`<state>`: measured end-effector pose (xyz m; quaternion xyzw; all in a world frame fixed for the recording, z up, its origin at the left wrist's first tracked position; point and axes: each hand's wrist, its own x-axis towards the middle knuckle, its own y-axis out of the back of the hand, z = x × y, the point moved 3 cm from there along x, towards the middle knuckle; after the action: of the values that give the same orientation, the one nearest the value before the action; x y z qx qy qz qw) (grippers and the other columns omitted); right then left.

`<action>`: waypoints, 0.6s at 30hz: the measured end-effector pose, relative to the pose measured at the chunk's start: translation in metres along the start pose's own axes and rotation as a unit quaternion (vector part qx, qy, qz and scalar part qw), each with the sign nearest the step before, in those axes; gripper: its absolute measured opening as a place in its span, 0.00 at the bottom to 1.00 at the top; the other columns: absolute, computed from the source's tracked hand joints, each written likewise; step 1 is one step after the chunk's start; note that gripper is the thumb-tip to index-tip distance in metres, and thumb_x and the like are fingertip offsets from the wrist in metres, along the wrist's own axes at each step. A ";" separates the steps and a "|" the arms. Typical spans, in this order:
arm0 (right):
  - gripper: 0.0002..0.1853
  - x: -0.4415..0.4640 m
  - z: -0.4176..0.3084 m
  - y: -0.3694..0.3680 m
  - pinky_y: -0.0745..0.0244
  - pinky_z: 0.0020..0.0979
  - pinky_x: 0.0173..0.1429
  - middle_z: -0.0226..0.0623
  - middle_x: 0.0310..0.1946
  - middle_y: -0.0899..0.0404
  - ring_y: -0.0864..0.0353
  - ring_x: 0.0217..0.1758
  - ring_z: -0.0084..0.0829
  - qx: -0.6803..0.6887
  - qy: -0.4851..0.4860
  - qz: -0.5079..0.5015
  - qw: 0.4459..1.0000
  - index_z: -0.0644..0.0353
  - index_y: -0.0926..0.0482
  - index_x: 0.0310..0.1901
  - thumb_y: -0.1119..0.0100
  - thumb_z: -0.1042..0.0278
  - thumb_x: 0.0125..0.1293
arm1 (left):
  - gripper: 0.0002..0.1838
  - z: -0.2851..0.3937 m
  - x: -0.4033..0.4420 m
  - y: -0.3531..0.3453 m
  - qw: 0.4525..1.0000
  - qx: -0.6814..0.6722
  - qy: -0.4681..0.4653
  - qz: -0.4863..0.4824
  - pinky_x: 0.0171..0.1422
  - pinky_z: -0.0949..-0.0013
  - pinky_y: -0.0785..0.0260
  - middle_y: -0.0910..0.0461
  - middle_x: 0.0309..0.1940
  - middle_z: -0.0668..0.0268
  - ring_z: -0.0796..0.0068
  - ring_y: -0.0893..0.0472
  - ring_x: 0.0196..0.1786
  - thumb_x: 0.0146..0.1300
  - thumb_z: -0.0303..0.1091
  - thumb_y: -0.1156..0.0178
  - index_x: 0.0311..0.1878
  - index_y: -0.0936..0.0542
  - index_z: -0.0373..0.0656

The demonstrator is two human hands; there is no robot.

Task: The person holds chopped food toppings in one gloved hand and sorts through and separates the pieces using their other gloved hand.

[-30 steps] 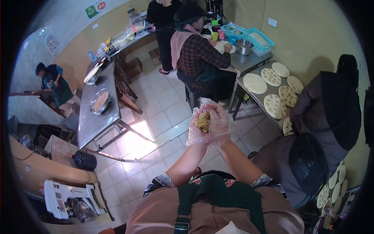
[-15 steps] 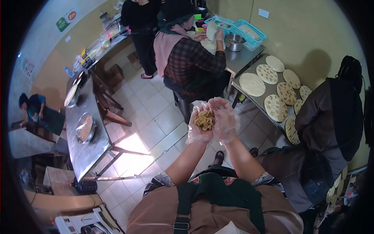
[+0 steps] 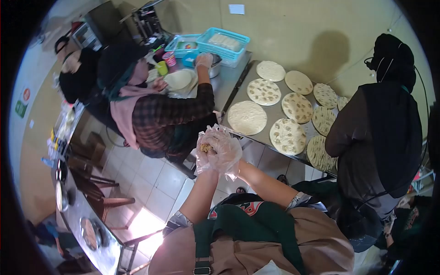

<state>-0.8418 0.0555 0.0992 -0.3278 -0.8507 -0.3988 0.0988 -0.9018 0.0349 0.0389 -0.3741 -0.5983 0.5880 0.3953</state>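
Observation:
Both my hands wear loose clear plastic gloves and are pressed together in front of me. My left hand (image 3: 204, 159) is cupped around a small heap of yellow-brown slices (image 3: 206, 148). Over the heap curls my right hand (image 3: 226, 150), its fingers wrapped across the slices and hiding most of them. Crumpled glove plastic blurs the fingertips. Just beyond and to the right, a flat metal surface bears round flatbreads; a plain flatbread (image 3: 247, 118) lies nearest my hands, and a flatbread dotted with brown pieces (image 3: 288, 136) is to its right.
A person in a checked shirt (image 3: 172, 112) works at the counter on the left, by blue baskets (image 3: 223, 43). Another person in dark clothes (image 3: 380, 137) stands close on my right. A metal table (image 3: 103, 247) with a bowl (image 3: 91, 233) is at lower left.
My view has swung right towards the flatbreads. My right hand has moved from beside the slices to over them, covering most of the heap.

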 end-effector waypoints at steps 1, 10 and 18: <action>0.18 0.002 0.011 0.001 0.51 0.43 0.63 0.43 0.51 0.33 0.40 0.58 0.45 -0.001 -0.010 0.006 1.000 0.56 0.26 0.41 0.48 0.63 0.45 | 0.15 -0.004 0.009 -0.003 1.000 0.004 -0.001 0.014 0.55 0.62 0.37 0.26 0.37 0.58 0.61 0.27 0.44 0.58 0.42 0.56 0.37 0.26 0.42; 0.07 0.016 0.088 0.027 0.38 0.41 0.53 0.38 0.36 0.24 0.28 0.45 0.40 -0.017 -0.061 0.202 0.977 0.56 0.23 0.30 0.46 0.75 0.46 | 0.16 -0.055 0.076 0.040 0.992 0.054 0.089 0.071 0.58 0.61 0.40 0.27 0.42 0.58 0.61 0.29 0.48 0.59 0.44 0.57 0.42 0.27 0.43; 0.05 0.060 0.130 0.062 0.33 0.32 0.48 0.39 0.35 0.24 0.25 0.40 0.34 0.118 -0.102 0.294 0.943 0.61 0.24 0.34 0.48 0.77 0.55 | 0.16 -0.063 0.153 0.048 0.912 0.196 0.244 0.266 0.43 0.72 0.33 0.28 0.35 0.68 0.73 0.29 0.37 0.61 0.49 0.61 0.38 0.29 0.50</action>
<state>-0.8359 0.2100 0.0773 -0.5880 -0.7632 -0.2132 0.1623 -0.9074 0.2017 -0.0039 -0.5658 -0.2342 0.6676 0.4234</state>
